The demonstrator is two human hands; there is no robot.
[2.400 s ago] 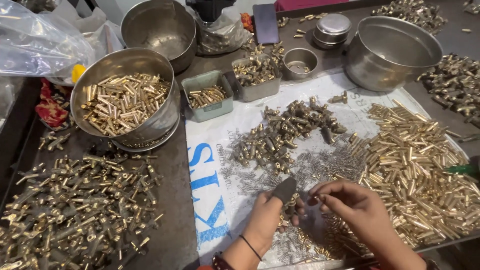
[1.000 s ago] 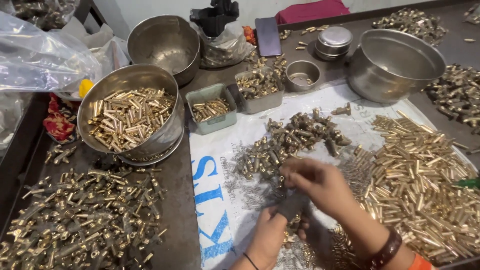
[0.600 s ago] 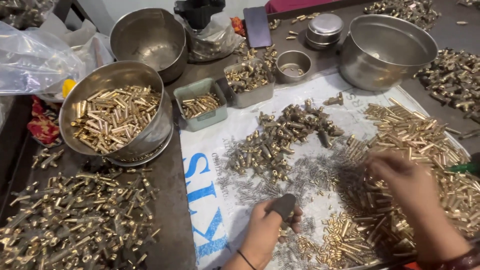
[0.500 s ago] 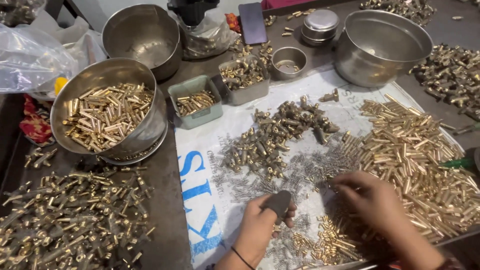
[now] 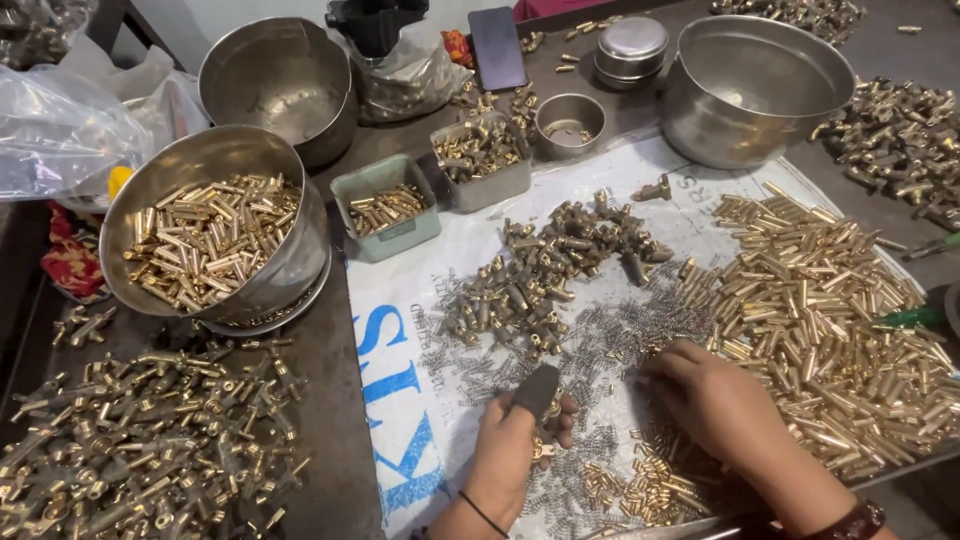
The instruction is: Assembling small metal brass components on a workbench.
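Steel bowls [image 5: 262,78], 3, left hand [image 5: 512,450] clamped on dark tool [image 5: 535,390], right hand [image 5: 722,405] fingers curled.

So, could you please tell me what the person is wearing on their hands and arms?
Both forearms are bare, with no sleeves showing. The left hand has a dark cover over its thumb and a thin dark band at the wrist. The right hand has a dark reddish-brown bracelet at its wrist.

Small-parts workshop: brass tube heaps [image 5: 820,290], springs [image 5: 640,335], steel sorting bowls [image 5: 215,230].
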